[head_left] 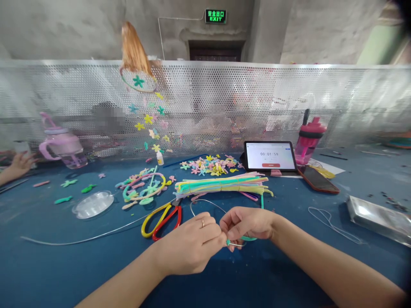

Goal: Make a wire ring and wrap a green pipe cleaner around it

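Observation:
My left hand (pixel 195 241) is closed in a pinch, and a bit of teal-green pipe cleaner (pixel 228 242) sticks out at its fingertips. Just to its right, my right hand (pixel 248 223) curls its fingers inward against the same work, also pinching. More of the green strand shows below and behind the right hand and rises beyond it. A thin silvery wire (pixel 208 201) loops up behind both hands, and a short length of it shows under the right fingers. Exactly how wire and pipe cleaner meet is hidden by the fingers.
Scissors (pixel 162 220) with yellow and red handles lie beyond my left hand. Behind them are a pipe cleaner bundle (pixel 221 185) and small flower shapes (pixel 213 164). A tablet (pixel 270 155), phone (pixel 317 179), pink bottle (pixel 310 139) and metal box (pixel 380 218) stand or lie rightward. Another person's hand (pixel 21 166) is far left.

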Demonstrator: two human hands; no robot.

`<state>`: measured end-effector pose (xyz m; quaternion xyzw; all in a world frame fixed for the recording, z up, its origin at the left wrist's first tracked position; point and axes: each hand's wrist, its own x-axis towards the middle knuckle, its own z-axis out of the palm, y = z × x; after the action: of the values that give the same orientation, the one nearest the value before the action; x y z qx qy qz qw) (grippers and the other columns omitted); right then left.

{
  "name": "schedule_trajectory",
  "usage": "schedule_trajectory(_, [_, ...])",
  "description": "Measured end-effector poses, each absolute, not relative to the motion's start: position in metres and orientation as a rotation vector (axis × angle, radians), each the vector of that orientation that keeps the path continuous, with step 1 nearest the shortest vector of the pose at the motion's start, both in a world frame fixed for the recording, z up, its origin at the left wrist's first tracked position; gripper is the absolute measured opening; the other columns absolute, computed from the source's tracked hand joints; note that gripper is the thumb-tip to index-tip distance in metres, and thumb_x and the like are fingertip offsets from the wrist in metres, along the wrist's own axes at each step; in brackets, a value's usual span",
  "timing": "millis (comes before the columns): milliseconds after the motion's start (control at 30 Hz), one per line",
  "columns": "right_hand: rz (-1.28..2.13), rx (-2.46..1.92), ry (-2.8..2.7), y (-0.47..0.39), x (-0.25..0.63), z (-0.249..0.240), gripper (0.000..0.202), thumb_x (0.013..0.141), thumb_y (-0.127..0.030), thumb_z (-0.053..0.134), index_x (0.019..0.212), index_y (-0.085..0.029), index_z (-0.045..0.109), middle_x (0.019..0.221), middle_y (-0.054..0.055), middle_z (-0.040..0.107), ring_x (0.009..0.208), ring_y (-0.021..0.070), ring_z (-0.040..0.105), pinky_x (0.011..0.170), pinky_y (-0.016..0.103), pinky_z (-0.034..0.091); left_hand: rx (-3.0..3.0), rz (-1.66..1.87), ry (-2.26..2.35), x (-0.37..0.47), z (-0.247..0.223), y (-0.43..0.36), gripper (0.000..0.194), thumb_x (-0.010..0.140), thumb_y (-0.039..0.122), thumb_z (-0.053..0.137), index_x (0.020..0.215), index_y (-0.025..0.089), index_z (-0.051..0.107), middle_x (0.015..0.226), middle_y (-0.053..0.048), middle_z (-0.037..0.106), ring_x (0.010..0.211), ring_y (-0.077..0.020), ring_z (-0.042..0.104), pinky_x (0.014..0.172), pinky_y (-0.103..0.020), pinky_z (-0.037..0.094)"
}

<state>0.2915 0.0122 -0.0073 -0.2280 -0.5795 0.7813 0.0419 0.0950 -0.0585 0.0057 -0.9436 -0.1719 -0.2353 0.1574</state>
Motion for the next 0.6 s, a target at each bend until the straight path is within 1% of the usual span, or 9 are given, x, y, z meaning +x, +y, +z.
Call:
schedule_trajectory(100, [2.332,-0.693,-1.817,0.014,0.293,-0.008,0.028,0.059,-0.028,0.077,0.073,-0.009,0.061,0.063,0.002,0.065,0.052,0.0071,0.056,0.052,0.018,0.04,-2.745,-0.635,-0.553,0.096,0.005,-0.057,0.021,0.083,0.003,0.037,0.078,0.013,0.055,0.069,-0.004,0.05,0.067,-0.0152,0.039,0.069,-0.03,0.038])
schedule_trajectory(300, [2.129,-0.652,-1.875,0.019,0.298,-0.007,0.024,0.068,-0.029,0.073,0.075,-0.01,0.06,0.069,0.002,0.065,0.057,0.0064,0.055,0.054,0.017,0.039,-2.834,-0.659,-0.899,0.103,0.005,-0.057,0.021,0.088,0.012,0.035,0.079,0.015,0.054,0.076,-0.005,0.052,0.07,-0.0171,0.041,0.07,-0.034,0.035])
schedule_trajectory(500, [2.067,-0.661,-1.851,0.016,0.299,-0.005,0.024,0.067,-0.029,0.074,0.074,-0.01,0.059,0.065,0.0,0.063,0.055,0.0062,0.052,0.053,0.018,0.038,-2.838,-0.679,-0.986,0.108,0.003,-0.056,0.021,0.091,0.018,0.036,0.082,0.014,0.054,0.077,-0.005,0.052,0.073,-0.0177,0.041,0.071,-0.035,0.031])
schedule_trajectory(600, [2.028,-0.659,-1.861,0.014,0.298,-0.004,0.023,0.068,-0.029,0.073,0.073,-0.01,0.059,0.064,0.0,0.062,0.055,0.0062,0.052,0.053,0.018,0.038,-2.872,-0.737,-1.036,0.108,0.001,-0.054,0.023,0.092,0.019,0.035,0.078,0.015,0.053,0.075,-0.004,0.051,0.072,-0.0165,0.042,0.071,-0.033,0.03])
